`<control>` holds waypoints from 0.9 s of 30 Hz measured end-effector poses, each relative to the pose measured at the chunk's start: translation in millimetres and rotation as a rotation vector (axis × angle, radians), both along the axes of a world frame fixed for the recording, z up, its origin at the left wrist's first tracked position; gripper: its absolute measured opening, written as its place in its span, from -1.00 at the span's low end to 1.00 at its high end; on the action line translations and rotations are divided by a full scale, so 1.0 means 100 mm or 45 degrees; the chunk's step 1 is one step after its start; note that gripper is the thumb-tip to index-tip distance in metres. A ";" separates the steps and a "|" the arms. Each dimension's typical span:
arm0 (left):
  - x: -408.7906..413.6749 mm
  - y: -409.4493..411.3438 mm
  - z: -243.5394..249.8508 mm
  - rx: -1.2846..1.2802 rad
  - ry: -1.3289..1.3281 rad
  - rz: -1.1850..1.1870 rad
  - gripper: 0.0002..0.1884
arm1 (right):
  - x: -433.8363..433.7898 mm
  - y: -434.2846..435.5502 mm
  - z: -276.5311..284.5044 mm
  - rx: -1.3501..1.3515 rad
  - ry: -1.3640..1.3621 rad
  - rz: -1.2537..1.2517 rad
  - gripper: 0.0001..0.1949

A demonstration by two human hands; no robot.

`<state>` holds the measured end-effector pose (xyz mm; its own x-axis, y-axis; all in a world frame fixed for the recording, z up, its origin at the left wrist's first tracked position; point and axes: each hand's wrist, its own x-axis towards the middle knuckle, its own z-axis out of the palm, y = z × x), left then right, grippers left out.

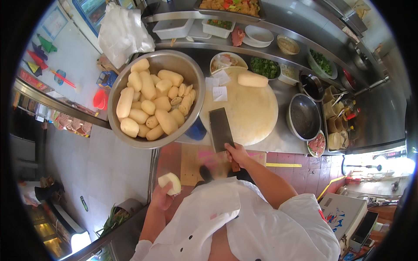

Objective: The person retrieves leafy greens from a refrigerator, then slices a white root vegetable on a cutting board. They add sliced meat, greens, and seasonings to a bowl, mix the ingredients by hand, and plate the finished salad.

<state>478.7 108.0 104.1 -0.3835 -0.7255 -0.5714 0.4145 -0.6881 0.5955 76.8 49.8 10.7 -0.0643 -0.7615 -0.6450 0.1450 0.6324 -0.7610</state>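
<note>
My right hand [236, 154] grips the wooden handle of a Chinese cleaver [220, 129], whose broad dark blade lies over the near left edge of a round chopping block [251, 114]. At the block's far side rests one peeled lotus root section [252, 79]. Lower left, away from the counter, my left hand [162, 196] holds a thick pale vegetable chunk [170, 183] with a light green edge; its kind is unclear. Left of the block, a large steel basin [113, 98] contains many peeled lotus root sections [166, 121], with cut slices [186, 103] along its right side.
Paper slips [219, 94] lie on the block's left part. Behind it stand a bowl of chopped greens [264, 67] and other containers below steel shelves [209, 41]. To the right are a dark-bottomed metal bowl [304, 116], a plate of sliced meat [316, 144] and seasoning pots [333, 124].
</note>
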 end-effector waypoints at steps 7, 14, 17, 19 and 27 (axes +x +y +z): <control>-0.19 0.06 -0.20 0.045 0.012 0.108 -0.50 | -0.77 -1.04 0.73 -0.250 0.238 0.014 -0.68; -0.75 0.10 0.02 0.132 -0.026 0.255 -0.49 | -0.92 -2.55 0.82 -0.631 1.214 0.285 -0.69; -0.90 0.22 0.07 0.159 -0.051 0.338 -0.55 | -0.75 -2.90 0.68 -0.680 1.367 0.450 -0.61; -0.96 0.38 0.03 0.214 -0.112 0.453 -0.58 | -0.63 -3.05 0.67 -0.668 1.393 0.558 -0.51; -1.18 0.54 0.33 0.243 -0.213 0.523 -0.61 | -0.49 -3.23 0.12 -0.652 1.373 0.603 -0.29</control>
